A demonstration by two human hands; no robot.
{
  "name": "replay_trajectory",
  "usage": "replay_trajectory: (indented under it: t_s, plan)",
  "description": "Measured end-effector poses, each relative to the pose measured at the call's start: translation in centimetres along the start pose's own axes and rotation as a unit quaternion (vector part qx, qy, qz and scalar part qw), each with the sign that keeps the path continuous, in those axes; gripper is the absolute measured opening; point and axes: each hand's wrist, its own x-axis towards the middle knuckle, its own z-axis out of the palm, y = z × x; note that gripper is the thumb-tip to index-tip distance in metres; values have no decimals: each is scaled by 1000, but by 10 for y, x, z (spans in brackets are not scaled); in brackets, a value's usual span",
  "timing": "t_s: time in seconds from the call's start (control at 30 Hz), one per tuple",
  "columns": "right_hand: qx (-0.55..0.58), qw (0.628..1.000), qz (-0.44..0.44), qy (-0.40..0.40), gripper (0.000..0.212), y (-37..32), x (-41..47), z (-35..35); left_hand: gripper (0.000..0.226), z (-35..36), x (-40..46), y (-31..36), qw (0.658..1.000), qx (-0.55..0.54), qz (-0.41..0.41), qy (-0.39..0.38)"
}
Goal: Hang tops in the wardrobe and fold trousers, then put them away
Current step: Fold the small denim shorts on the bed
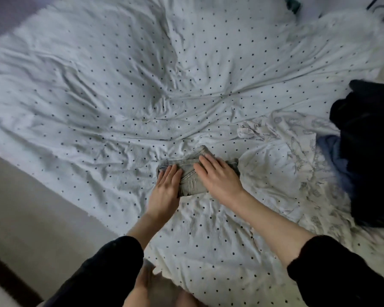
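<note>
A small pair of grey denim trousers [192,185] lies folded into a compact bundle on the white dotted bedsheet [120,96]. My left hand [167,185] rests flat on the bundle's left edge, fingers together and extended. My right hand [217,176] presses flat on its right half, covering much of it. Neither hand grips the cloth; both lie palm down on top. To the right, a white garment with a grey print [286,138] lies crumpled on the bed.
A heap of black clothing [368,151] sits at the bed's right edge, with a blue garment [333,156] under it. The bed's left edge runs diagonally, with beige floor [31,218] beyond. A dark green item [293,4] lies at the top.
</note>
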Motion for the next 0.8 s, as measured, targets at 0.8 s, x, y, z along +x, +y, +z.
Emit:
replay_trajectory:
  t_s: [0.8]
  plan:
    - [35, 950, -269, 155, 58, -527, 414, -236, 57, -480, -184, -454, 944, 155, -178, 229]
